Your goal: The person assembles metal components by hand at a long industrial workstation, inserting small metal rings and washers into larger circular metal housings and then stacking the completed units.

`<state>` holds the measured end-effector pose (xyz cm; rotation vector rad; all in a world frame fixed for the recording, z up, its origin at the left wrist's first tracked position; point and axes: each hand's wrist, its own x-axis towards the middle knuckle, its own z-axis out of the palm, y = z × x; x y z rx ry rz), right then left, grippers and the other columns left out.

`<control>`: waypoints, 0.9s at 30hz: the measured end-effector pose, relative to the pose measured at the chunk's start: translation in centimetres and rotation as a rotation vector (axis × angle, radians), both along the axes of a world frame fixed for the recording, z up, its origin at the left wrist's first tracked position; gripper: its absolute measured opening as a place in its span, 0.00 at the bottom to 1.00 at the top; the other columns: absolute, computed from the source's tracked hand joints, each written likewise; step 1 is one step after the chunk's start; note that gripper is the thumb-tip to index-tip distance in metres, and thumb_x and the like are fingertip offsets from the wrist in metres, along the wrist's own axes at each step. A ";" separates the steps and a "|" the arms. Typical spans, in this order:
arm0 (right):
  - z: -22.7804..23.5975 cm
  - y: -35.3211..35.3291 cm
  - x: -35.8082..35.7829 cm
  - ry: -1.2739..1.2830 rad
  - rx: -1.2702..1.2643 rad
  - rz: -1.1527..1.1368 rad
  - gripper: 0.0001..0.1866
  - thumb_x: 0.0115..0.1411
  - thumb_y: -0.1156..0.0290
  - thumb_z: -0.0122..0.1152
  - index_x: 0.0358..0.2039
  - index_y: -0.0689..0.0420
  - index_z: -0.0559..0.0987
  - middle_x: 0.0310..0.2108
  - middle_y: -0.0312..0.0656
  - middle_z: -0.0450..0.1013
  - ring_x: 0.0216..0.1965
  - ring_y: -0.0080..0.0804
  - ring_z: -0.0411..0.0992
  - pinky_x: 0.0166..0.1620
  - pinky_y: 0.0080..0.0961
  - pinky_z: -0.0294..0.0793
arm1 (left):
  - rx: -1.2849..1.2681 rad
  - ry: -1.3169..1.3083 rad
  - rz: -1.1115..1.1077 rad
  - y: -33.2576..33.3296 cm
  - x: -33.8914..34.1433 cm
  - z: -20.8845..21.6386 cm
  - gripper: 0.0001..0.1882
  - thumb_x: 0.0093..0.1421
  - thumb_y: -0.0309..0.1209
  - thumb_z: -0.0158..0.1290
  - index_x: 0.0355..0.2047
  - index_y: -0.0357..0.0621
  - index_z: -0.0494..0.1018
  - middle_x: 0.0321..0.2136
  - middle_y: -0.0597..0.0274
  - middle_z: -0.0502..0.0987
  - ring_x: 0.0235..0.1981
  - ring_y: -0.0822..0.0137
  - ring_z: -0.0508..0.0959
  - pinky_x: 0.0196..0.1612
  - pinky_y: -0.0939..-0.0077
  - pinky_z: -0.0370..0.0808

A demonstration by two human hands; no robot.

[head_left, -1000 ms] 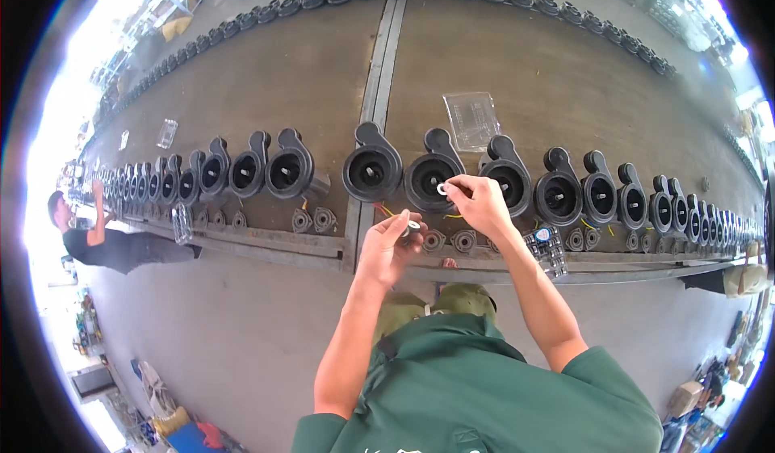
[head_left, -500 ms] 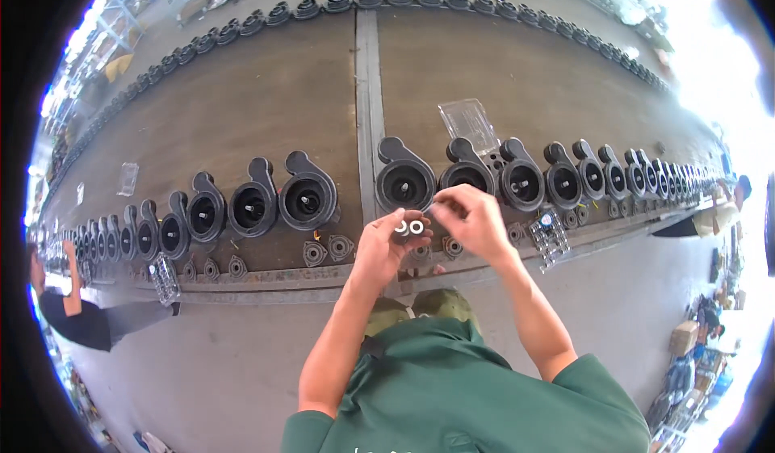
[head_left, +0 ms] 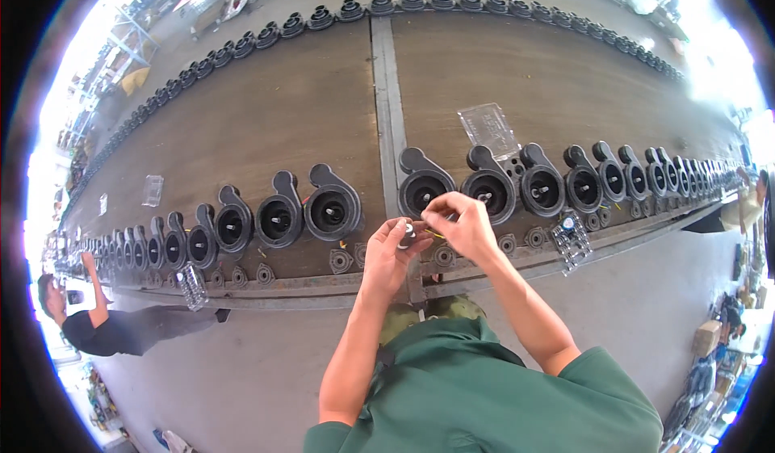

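Note:
In front of me my left hand (head_left: pixel 389 253) is closed on small white-and-black rings (head_left: pixel 406 235), held between the thumb and fingers. Just to its right my right hand (head_left: pixel 462 225) has its fingertips pinched close by the rings; whatever is in that pinch is too small to make out. Both hands are above the table's near edge. Right behind them is a black round housing (head_left: pixel 424 190) with a curved spout and a metal shaft in its middle. A similar housing (head_left: pixel 488 195) lies beyond my right hand.
Several more black housings (head_left: pixel 331 211) line the near side, with flat grey flanges (head_left: pixel 341 261) before them. Clear trays of small parts (head_left: pixel 571 239) sit at the edge. An empty clear tray (head_left: pixel 489 130) lies farther back. A person (head_left: pixel 89 328) works at the left.
The rings in my left hand have turned from facing up to nearly edge-on. My right hand has shifted slightly left relative to the housings. The whole view has moved a little.

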<state>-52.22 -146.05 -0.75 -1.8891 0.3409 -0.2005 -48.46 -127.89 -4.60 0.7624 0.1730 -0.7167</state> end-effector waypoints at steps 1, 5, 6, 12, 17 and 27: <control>-0.8 -0.4 1.1 0.017 0.009 -0.025 0.09 0.58 0.67 0.73 0.35 0.58 0.87 0.31 0.46 0.83 0.33 0.35 0.83 0.39 0.29 0.80 | 0.011 0.000 0.015 0.4 0.3 -0.4 0.10 0.73 0.31 0.53 0.47 0.36 0.75 0.42 0.52 0.82 0.40 0.59 0.84 0.45 0.61 0.86; -3.6 -2.4 4.7 0.031 -0.246 0.026 0.09 0.58 0.67 0.72 0.35 0.59 0.87 0.30 0.50 0.83 0.33 0.43 0.83 0.40 0.35 0.80 | 0.067 0.038 0.027 1.8 0.8 -0.1 0.11 0.72 0.32 0.55 0.47 0.37 0.78 0.39 0.51 0.83 0.35 0.62 0.84 0.40 0.69 0.85; -4.1 -2.5 4.9 0.010 -0.330 0.044 0.09 0.58 0.67 0.72 0.35 0.59 0.87 0.30 0.51 0.82 0.34 0.46 0.83 0.41 0.37 0.81 | 0.085 0.041 0.019 2.3 0.7 0.0 0.12 0.72 0.32 0.55 0.48 0.37 0.78 0.39 0.51 0.83 0.35 0.62 0.84 0.40 0.70 0.84; -3.8 -2.5 4.8 0.025 -0.254 0.088 0.08 0.59 0.70 0.70 0.35 0.61 0.85 0.30 0.49 0.82 0.33 0.46 0.82 0.40 0.37 0.80 | 0.027 0.037 0.011 5.2 0.9 1.2 0.21 0.74 0.37 0.50 0.54 0.28 0.73 0.47 0.41 0.81 0.43 0.52 0.85 0.48 0.60 0.85; 0.8 3.1 3.7 -0.151 -0.430 0.087 0.15 0.57 0.64 0.73 0.43 0.55 0.84 0.37 0.44 0.78 0.35 0.45 0.80 0.40 0.38 0.80 | 0.015 -0.005 -0.104 8.8 2.3 1.3 0.21 0.73 0.34 0.47 0.57 0.27 0.72 0.48 0.40 0.81 0.46 0.52 0.84 0.53 0.59 0.84; 2.3 16.5 4.1 -0.060 -0.257 0.387 0.19 0.53 0.65 0.77 0.45 0.54 0.85 0.38 0.42 0.78 0.39 0.44 0.80 0.42 0.37 0.80 | 0.034 -0.037 -0.325 18.4 6.1 1.7 0.16 0.69 0.26 0.56 0.56 0.35 0.73 0.48 0.57 0.81 0.47 0.65 0.83 0.49 0.62 0.84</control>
